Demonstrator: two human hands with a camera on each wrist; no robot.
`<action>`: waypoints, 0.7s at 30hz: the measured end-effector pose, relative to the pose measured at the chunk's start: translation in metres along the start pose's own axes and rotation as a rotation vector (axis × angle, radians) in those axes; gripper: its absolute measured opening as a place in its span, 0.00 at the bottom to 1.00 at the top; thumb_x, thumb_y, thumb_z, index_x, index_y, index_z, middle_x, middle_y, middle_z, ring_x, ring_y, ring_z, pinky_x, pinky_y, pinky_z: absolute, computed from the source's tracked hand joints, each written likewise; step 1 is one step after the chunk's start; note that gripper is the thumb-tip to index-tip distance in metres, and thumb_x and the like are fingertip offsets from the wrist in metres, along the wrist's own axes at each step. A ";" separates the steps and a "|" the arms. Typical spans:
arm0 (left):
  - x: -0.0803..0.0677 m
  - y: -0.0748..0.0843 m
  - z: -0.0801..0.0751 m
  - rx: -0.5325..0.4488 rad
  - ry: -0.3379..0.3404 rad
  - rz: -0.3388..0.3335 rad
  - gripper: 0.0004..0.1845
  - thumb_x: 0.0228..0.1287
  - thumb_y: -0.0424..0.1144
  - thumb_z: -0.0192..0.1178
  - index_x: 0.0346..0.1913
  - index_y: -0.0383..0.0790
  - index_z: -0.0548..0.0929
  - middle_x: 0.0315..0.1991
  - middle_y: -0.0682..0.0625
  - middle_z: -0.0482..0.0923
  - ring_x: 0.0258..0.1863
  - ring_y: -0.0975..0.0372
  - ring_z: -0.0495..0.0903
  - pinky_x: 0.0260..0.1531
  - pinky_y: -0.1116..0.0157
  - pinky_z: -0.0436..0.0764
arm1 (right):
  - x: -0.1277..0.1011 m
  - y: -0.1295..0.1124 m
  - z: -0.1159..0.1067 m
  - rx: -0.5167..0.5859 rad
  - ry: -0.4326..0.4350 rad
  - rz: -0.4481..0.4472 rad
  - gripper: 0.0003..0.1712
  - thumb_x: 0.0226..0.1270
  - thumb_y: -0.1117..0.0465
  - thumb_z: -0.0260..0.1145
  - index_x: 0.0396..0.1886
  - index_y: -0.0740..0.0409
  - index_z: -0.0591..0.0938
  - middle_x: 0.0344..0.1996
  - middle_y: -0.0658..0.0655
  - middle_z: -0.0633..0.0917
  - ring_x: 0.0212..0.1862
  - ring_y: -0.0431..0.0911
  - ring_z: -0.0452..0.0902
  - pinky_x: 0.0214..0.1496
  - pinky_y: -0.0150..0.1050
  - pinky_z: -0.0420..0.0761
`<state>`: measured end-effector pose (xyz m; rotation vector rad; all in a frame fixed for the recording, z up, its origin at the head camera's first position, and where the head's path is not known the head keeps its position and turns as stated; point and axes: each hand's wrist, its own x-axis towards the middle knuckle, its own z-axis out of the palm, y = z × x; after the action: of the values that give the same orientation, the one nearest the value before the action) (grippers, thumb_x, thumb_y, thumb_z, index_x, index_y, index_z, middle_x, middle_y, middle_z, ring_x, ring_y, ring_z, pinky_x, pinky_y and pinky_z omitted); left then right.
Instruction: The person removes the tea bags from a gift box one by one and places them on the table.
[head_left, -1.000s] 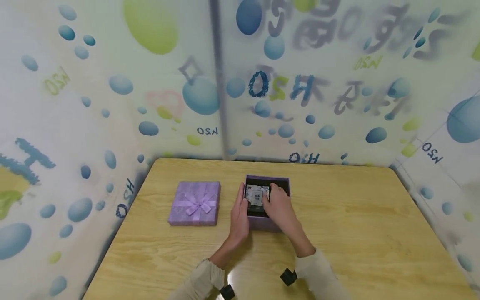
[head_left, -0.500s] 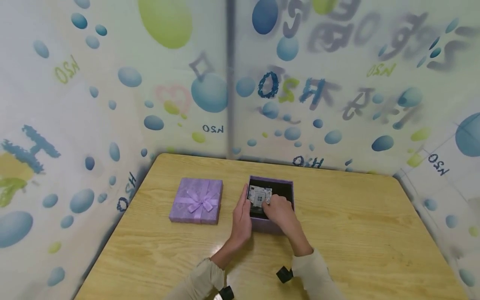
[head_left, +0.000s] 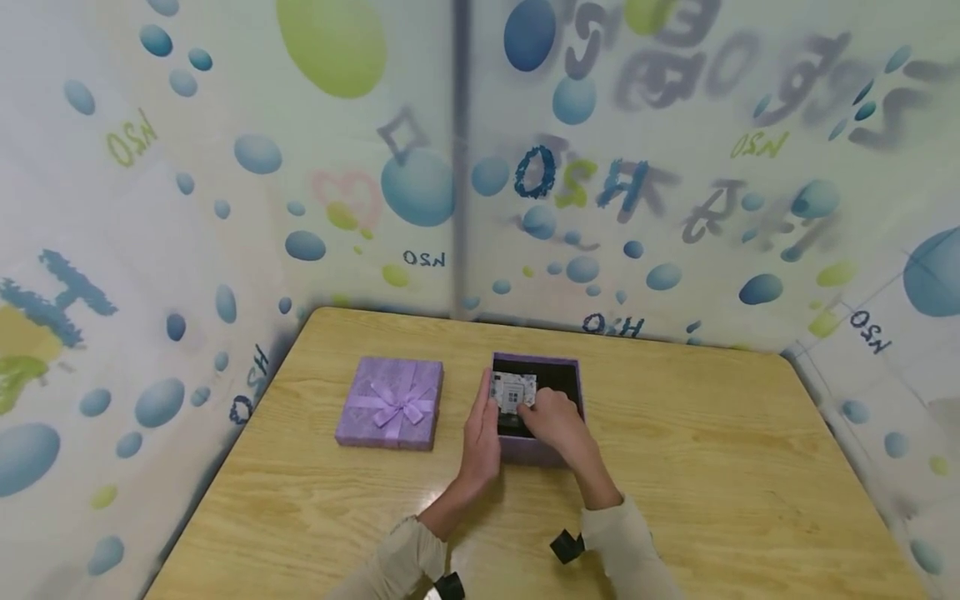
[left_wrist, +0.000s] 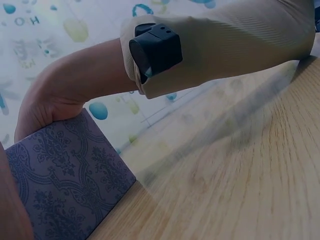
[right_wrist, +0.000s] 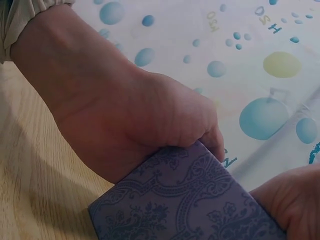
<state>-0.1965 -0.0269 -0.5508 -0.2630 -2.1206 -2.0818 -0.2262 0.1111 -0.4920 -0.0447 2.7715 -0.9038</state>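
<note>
A purple patterned gift box [head_left: 534, 452] stands uncovered on the table, its inside black. In it, toward the left, lies a flat grey-and-white patterned square [head_left: 513, 392] with a small framed emblem; whether it is a card or a packet I cannot tell. My left hand [head_left: 481, 437] lies along the box's left wall, fingers straight. Over the box's near right part is my right hand [head_left: 558, 423], fingers curled, the thumb at the square's lower right corner. Its fingertips are hidden. The right wrist view shows the right hand [right_wrist: 145, 117] bent over the box's edge.
A purple lid [head_left: 392, 403] with a ribbon bow lies left of the box on the wooden table [head_left: 712, 450]. A printed wall [head_left: 337, 275] with blue and green dots rises behind the table's far edge.
My right hand's fingers have curled in from the square's upper right side, and the thumb has slid down to its lower right corner. The left hand keeps its place on the box.
</note>
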 end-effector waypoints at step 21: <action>0.004 -0.003 -0.002 -0.013 -0.024 0.065 0.28 0.88 0.34 0.32 0.84 0.37 0.51 0.85 0.47 0.47 0.84 0.54 0.45 0.76 0.74 0.46 | 0.001 -0.002 0.001 -0.025 0.079 -0.089 0.18 0.76 0.63 0.63 0.22 0.60 0.77 0.17 0.53 0.74 0.20 0.44 0.69 0.22 0.36 0.68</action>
<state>-0.2008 -0.0291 -0.5532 -0.3559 -2.0837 -2.0666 -0.2271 0.1089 -0.4914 -0.1405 2.8740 -0.9116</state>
